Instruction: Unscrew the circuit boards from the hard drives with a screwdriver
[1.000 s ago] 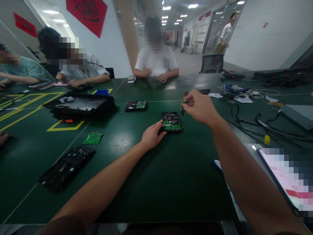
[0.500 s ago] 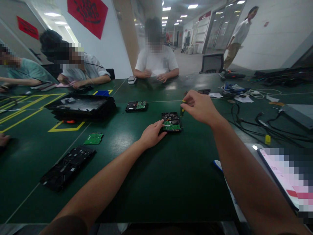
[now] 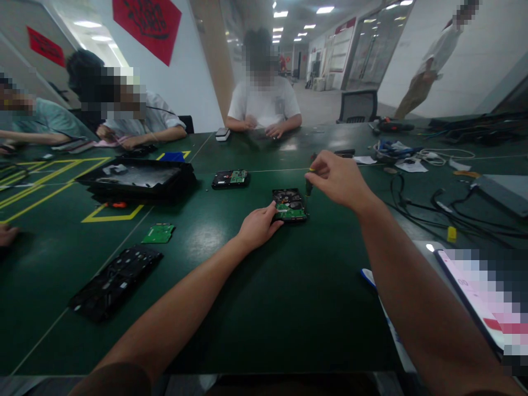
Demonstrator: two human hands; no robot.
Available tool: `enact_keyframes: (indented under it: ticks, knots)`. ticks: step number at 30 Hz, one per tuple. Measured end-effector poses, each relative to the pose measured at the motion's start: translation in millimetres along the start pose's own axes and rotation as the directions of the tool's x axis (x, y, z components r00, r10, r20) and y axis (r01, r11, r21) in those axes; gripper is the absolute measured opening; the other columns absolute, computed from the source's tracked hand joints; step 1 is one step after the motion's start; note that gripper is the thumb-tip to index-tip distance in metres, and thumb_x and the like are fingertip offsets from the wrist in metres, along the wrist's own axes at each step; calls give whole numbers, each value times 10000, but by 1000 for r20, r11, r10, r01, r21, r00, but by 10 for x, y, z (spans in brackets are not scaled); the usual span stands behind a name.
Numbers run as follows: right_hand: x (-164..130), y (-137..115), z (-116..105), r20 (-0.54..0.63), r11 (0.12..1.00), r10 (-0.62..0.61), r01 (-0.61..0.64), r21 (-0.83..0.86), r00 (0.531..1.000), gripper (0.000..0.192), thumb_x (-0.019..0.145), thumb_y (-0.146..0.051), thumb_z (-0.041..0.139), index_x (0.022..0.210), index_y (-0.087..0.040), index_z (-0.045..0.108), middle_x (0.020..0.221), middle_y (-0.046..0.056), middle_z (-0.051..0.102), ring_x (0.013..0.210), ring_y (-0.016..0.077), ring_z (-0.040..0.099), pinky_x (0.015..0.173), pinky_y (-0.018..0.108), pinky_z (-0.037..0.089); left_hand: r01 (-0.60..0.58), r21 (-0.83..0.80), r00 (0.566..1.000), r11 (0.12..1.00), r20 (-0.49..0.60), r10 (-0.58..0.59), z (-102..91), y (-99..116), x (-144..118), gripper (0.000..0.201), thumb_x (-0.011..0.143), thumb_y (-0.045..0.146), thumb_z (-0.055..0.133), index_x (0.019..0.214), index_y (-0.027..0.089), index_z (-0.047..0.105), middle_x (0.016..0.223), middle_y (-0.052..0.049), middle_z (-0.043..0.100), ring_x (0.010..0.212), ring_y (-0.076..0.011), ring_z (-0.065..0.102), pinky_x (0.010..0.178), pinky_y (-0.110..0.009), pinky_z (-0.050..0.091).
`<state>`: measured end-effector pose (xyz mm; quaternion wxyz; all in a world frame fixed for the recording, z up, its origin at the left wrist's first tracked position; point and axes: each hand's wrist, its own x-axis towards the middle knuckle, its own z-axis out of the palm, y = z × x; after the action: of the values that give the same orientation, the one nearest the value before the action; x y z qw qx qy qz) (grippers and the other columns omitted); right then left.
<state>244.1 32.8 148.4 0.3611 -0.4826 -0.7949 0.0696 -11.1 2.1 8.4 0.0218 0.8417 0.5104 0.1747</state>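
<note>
**Hard drive (image 3: 290, 205) lies left of the screwdriver (image 3: 309, 187)**

Flat on the desk (image 3: 247, 313), its near-left corner is clasped by the nearer left hand (image 3: 256, 226); the right hand (image 3: 342, 179), rightward and higher, has its grip pinched on the near-upright screwdriver; tip contact is unclear.

looks dim overall, lit by ceiling lights (image 3: 325, 10) toward the back; shows pale glare on the table (image 3: 206, 239), darker along its near side; goes soft in the distance; slants the person (image 3: 439, 52) at upper right; pixelated over the screen (image 3: 462, 278).
</note>
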Motion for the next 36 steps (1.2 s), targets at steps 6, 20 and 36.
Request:
enact_keyframes:
  ticks: [6,20,36]
  knots:
    - [3,25,6,-25,999,26,-27,-31,999,188,835,-237,742,1016,-218,694,979,86,781,888,280,740,822,445,595,10,-22,999,1000,-48,-11,27,23,5,566,1031,450,603,1502,149,516,1370,-151,729,1237,-314,707,1183,-466,456]
    - [9,50,26,-71,998,55,-58,-38,996,155,841,-253,742,990,-213,721,982,87,794,894,284,752,827,445,599,112,92,994,989,-7,-112,-84,272,69,282,1000,411,648,1169,186,672,1258,-174,745,1007,-363,762,884,-485,598]
    - [6,40,-28,-44,999,16,-17,-35,999,150,854,-310,760,987,-242,744,947,62,793,893,287,744,832,458,587,34,-291,979,956,-185,-91,75,-33,-9,418,949,456,749,1294,230,685,1403,-107,646,1289,-279,648,1111,-463,548]
